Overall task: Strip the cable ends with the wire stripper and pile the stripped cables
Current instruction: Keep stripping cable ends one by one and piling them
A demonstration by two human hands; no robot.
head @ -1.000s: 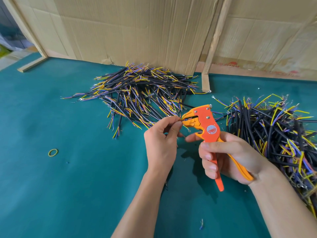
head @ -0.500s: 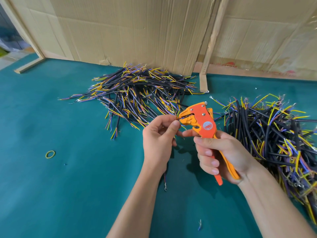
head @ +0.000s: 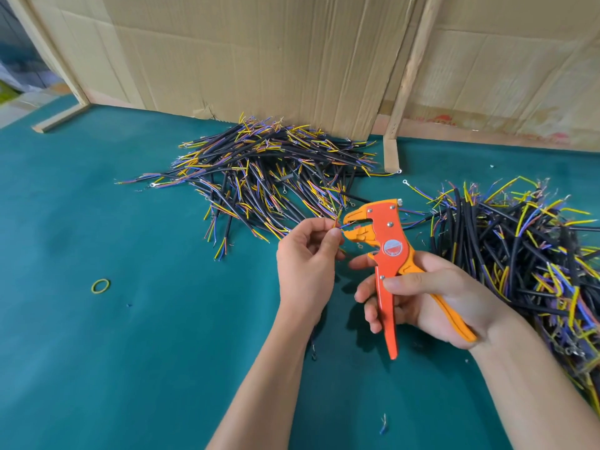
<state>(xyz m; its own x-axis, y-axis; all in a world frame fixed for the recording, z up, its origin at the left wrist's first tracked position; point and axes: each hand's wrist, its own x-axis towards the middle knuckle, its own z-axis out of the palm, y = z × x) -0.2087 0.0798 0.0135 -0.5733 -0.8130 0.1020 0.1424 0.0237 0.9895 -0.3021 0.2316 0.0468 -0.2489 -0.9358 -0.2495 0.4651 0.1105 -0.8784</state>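
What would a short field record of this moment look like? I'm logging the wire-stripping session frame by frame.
left hand: pinches the thin coloured wires of one cable, ends at the stripper's mouth
right hand: grips the handles of the orange wire stripper
stripper jaws: open
far cable pile: on the green mat, by the cardboard wall
right cable pile: beside the right hand
rubber band: loose on the mat, left

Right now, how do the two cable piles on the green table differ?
The far pile lies against the cardboard wall, left of the wire stripper; the right pile runs off the frame's right edge. The far pile's cables mostly fan one way; the right pile's cross in a tangle and look heaped higher. Both hold black-sheathed cables with yellow and blue cores.
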